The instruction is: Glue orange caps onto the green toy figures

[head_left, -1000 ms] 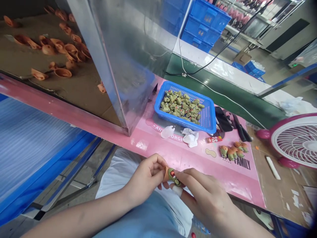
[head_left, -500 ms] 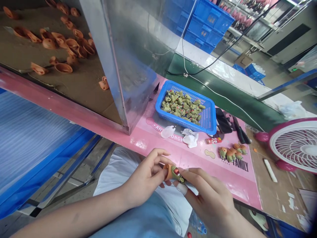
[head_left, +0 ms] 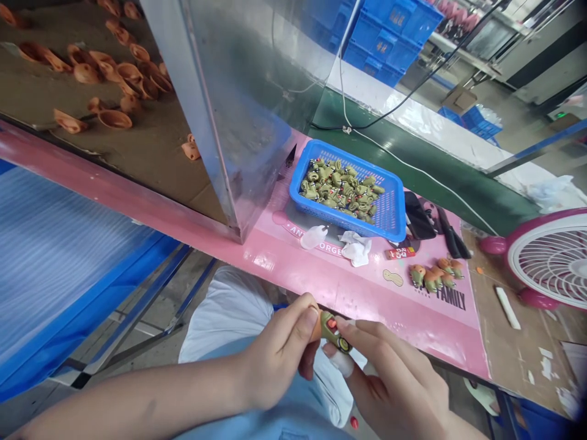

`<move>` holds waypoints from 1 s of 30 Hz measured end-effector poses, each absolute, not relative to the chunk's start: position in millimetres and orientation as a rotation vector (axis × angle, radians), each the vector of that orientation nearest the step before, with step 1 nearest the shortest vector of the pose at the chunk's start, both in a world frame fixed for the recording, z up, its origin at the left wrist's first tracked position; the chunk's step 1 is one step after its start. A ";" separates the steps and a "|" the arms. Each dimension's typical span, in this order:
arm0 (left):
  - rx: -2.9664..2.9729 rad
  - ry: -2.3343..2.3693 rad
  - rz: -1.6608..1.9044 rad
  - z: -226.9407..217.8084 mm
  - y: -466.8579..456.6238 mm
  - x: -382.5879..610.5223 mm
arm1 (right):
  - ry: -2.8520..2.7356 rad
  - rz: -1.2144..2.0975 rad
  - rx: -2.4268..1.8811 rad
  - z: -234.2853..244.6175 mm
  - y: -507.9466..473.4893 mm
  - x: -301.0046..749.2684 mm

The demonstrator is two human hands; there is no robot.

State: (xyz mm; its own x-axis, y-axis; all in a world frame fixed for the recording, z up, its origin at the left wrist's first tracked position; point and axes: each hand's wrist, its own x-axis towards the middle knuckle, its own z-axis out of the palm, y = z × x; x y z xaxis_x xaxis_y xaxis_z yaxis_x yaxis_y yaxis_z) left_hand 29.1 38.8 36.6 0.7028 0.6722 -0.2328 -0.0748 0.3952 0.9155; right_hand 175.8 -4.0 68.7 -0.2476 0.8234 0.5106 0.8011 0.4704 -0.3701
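Table (head_left: 284,260): pink, long, running from the left to the right end; printed lettering near its near edge.
Panel (head_left: 238,110): sheet metal, upright on the table, left of centre.
Crates (head_left: 389,36): blue, stacked beyond the far edge.
Fan (head_left: 550,263): pink with a white grille, at the right end.
Shells (head_left: 114,79): orange, hollow, scattered on brown board left of the panel.
Basket (head_left: 393,211): blue mesh, by the far edge, just right of the panel; holds a heap of green pieces (head_left: 342,189).
Left hand (head_left: 279,354): off the near edge, over the lap; thumb and fingers pinch the orange end of the toy.
Right hand (head_left: 389,379): beside the left, fingertips pinching the toy's green end; a white cot (head_left: 342,362) on one finger.
Tools (head_left: 435,223): black, lying just right of the basket.
Cloth (head_left: 356,247): white, crumpled, in front of the basket.
Figures (head_left: 435,276): a small cluster, green and orange, near the fan.
Toy (head_left: 334,329): green and orange with a red spot, held between both hands just off the near edge, clear of the table.
Stick (head_left: 507,307): white, in front of the fan.
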 end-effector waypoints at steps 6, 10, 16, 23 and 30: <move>1.132 0.597 0.462 38.3 39.9 24.8 | -2.050 -0.187 -1.401 71.6 -11.8 173.3; 1.139 0.568 0.445 38.0 38.7 24.0 | -2.018 -0.216 -1.496 75.3 -14.9 170.4; 1.123 0.576 0.425 39.8 37.1 23.5 | -2.057 -0.111 -1.566 75.3 -19.2 168.4; 1.093 0.556 0.426 42.4 35.3 21.1 | -2.089 -0.098 -1.602 79.1 -23.6 168.2; 1.059 0.628 0.493 30.7 43.1 32.5 | -2.106 0.069 -1.464 71.7 -5.6 177.4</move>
